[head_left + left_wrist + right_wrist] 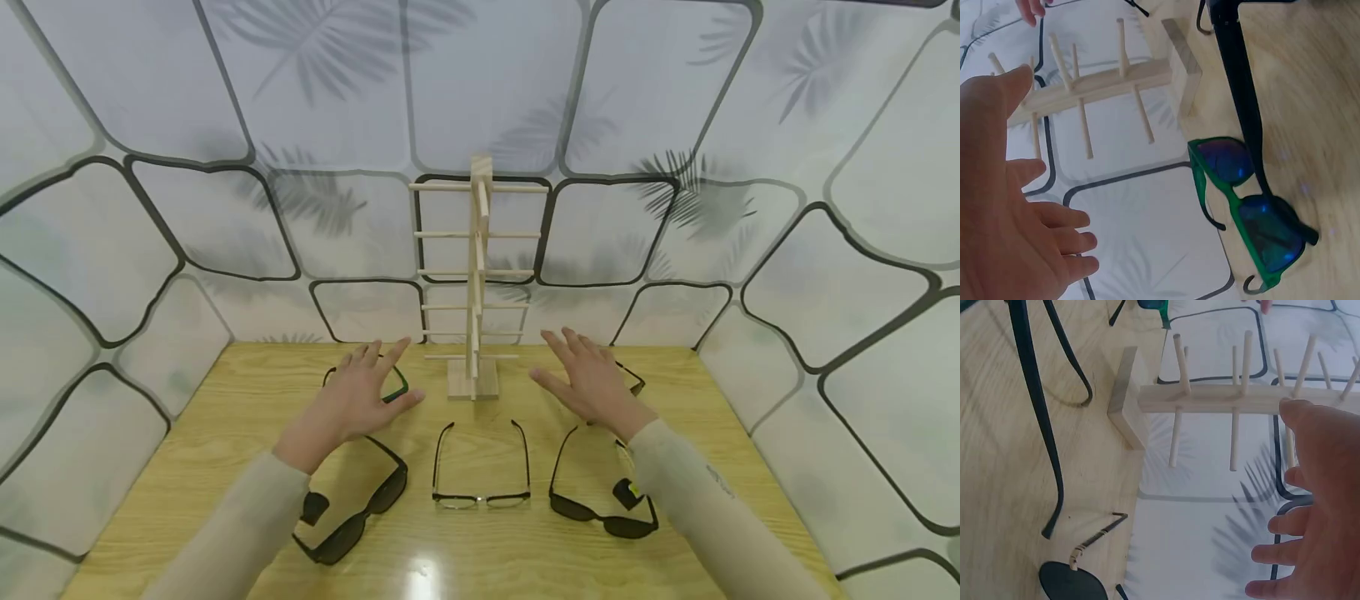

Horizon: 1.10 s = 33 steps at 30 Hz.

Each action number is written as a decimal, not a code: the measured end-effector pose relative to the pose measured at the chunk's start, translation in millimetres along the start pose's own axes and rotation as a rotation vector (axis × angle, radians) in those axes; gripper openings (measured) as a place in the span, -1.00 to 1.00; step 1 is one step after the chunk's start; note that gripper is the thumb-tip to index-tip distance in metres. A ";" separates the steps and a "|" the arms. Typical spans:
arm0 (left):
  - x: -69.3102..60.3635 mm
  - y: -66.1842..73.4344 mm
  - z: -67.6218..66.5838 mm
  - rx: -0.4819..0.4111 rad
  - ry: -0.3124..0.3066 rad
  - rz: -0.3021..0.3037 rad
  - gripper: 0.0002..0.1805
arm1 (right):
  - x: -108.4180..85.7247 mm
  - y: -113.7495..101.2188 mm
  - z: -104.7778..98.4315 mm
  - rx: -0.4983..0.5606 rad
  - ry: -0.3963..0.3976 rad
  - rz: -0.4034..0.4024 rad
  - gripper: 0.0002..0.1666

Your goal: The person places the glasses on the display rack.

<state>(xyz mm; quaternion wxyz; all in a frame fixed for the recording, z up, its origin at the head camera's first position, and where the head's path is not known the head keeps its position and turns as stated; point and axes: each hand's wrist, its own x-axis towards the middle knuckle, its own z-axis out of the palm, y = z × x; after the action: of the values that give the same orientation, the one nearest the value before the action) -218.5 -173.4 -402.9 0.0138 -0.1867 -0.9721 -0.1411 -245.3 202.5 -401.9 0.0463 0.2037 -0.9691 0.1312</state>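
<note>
A wooden rack with several pegs (477, 275) stands upright at the back middle of the table. My left hand (352, 400) hovers left of it, fingers spread, above green-framed glasses (1235, 206). On the other side my right hand (592, 379) is held out with fingers spread, and dark-lensed glasses (1072, 582) lie partly behind it. Both hands hold nothing. Clear glasses with a black upper frame (480, 498) lie between the forearms, in front of the rack. The left wrist view shows the left palm (1016, 231); the right wrist view shows the right hand (1310, 519).
Black sunglasses (365, 515) lie near the left forearm, and another black pair (600, 518) lies by the right sleeve. The wooden table (465, 567) meets a patterned cloth (345, 225) at the back and sides.
</note>
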 end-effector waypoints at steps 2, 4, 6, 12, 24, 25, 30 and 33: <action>-2.4 2.3 2.2 -0.066 -0.023 0.000 0.00 | -3.4 -1.6 2.2 0.028 0.002 -0.006 -0.08; -5.0 4.7 4.5 -0.119 -0.037 0.006 -0.02 | -6.7 -2.9 4.4 0.062 0.007 -0.015 -0.11; -7.4 6.6 7.5 -0.167 -0.038 0.013 -0.04 | -9.9 -4.1 7.0 0.103 0.001 -0.017 -0.14; -11.1 9.9 14.6 -0.296 -0.052 -0.002 -0.12 | -19.0 -6.3 17.8 0.232 -0.029 -0.017 -0.21; -17.6 20.8 27.8 -0.507 -0.039 -0.046 -0.47 | -33.7 -20.1 28.2 0.506 -0.130 0.060 -0.33; -18.1 22.3 28.9 -0.529 -0.047 -0.055 -0.49 | -34.6 -20.9 29.5 0.519 -0.141 0.058 -0.34; -20.8 26.4 32.7 -0.625 -0.128 -0.078 -0.54 | -39.3 -24.5 35.6 0.632 -0.193 0.072 -0.41; -22.3 29.0 34.8 -0.658 -0.171 -0.089 -0.54 | -41.1 -25.4 39.8 0.714 -0.223 0.091 -0.44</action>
<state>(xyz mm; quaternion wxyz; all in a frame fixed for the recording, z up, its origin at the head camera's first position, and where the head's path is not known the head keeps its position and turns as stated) -186.2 -145.8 -430.3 -0.1349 -0.1496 -0.8795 -0.4312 -198.9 185.0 -440.1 -0.1394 0.1769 -0.8694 0.4397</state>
